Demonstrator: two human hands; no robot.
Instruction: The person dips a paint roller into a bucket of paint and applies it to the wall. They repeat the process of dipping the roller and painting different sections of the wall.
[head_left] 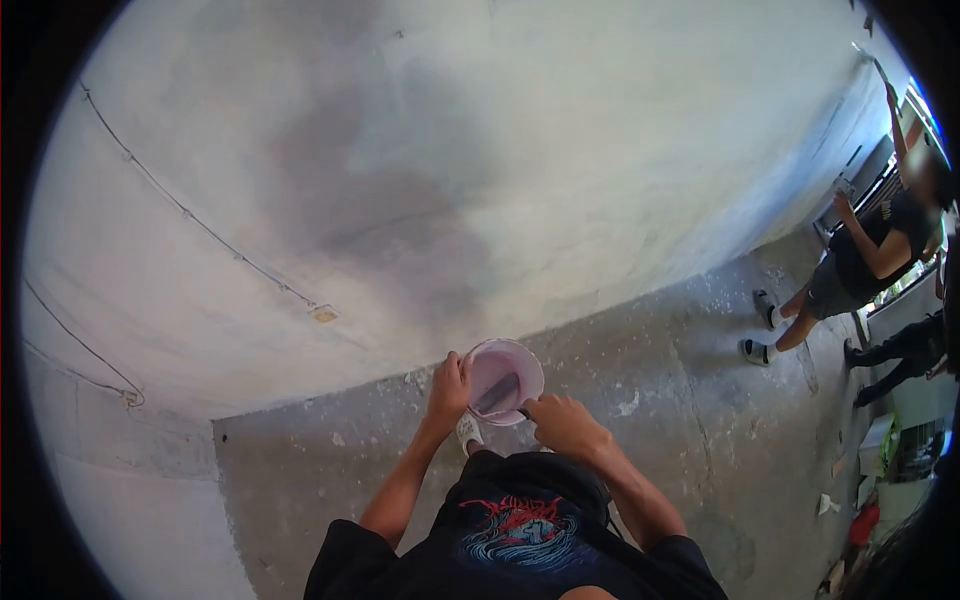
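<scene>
A white bucket (533, 368) with a pinkish inside is held up in front of my body, its mouth facing me. My left hand (449, 390) grips the bucket's rim on the left side, fingers wrapped over the edge. At the lower right of the rim, my right hand (566, 424) is closed on the dark handle of a putty knife (499, 392). Its wide grey blade lies inside the bucket, slanting to the lower left. How much material is in the bucket I cannot make out.
A pale wall (620, 180) with darker damp-looking patches rises ahead. A cable runs down it to a socket box (323, 313). On the right, a person (880, 240) reaches up to the wall, with another person's legs behind. The concrete floor (660, 400) is spotted white.
</scene>
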